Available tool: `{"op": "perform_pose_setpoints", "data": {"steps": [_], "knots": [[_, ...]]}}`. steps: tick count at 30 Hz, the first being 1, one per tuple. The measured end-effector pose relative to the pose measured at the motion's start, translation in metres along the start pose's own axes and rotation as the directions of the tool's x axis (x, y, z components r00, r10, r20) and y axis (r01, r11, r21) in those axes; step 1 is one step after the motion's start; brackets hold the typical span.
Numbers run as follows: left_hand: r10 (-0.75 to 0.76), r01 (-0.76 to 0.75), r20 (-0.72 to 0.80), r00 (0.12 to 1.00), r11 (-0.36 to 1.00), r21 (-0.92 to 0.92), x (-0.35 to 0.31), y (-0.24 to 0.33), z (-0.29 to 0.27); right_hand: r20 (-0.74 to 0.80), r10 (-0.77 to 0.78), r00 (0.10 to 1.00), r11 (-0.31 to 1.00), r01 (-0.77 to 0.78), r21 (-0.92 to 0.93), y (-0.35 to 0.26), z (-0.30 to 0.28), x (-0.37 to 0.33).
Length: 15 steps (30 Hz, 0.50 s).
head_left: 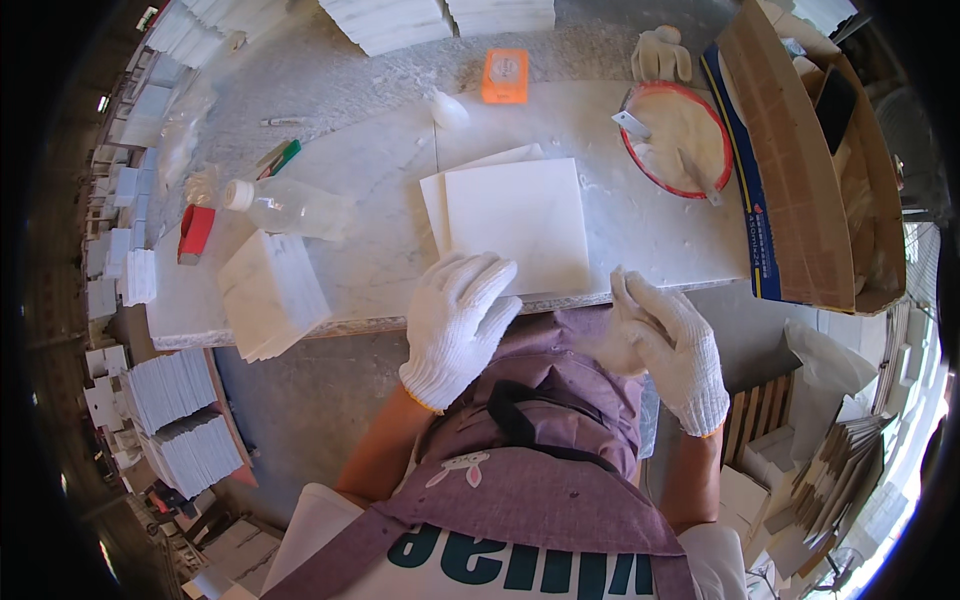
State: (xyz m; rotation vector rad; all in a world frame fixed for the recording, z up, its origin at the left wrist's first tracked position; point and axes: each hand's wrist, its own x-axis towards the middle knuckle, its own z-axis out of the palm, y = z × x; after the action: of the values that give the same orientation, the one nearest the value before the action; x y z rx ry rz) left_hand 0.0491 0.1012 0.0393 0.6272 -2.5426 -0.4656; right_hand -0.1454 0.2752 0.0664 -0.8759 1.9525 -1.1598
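White knit gloves cover both hands. My left hand (pixel 462 318) is at the near left corner of a square white tile (pixel 516 222), with its thumb apart from the fingers and nothing visible in it. Another white tile (pixel 434 205) sticks out from under that one at an angle. Off the table's front edge, my right hand (pixel 682 345) is closed beside a pale beige, blurred piece (pixel 612 347) that I cannot make out. The apron lies below both hands.
Left on the marble-topped table (pixel 380 285) are a stack of tiles (pixel 272 292), a clear bottle (pixel 290 208) and a red piece (pixel 196 234). An orange box (pixel 505 76) and white squeeze bottle (pixel 448 110) stand behind. At right: red-rimmed powder bowl (pixel 727 150), glove (pixel 661 55), cardboard box (pixel 800 170).
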Motion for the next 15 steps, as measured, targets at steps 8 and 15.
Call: {"op": "perform_pose_setpoints", "data": {"steps": [8, 15], "knots": [[-0.236, 0.532, 0.477, 0.847, 0.413, -0.740, 0.001, 0.038, 0.005, 0.027, -0.087, 0.996, 0.966, 0.078, 0.245, -0.020, 0.025, -0.001], [-0.197, 0.463, 0.454, 0.869, 0.651, -0.602, 0.009, 0.019, -0.007, 0.090, -0.212, 0.973, 0.946, 0.181, 0.268, -0.013, 0.042, 0.004]]}}
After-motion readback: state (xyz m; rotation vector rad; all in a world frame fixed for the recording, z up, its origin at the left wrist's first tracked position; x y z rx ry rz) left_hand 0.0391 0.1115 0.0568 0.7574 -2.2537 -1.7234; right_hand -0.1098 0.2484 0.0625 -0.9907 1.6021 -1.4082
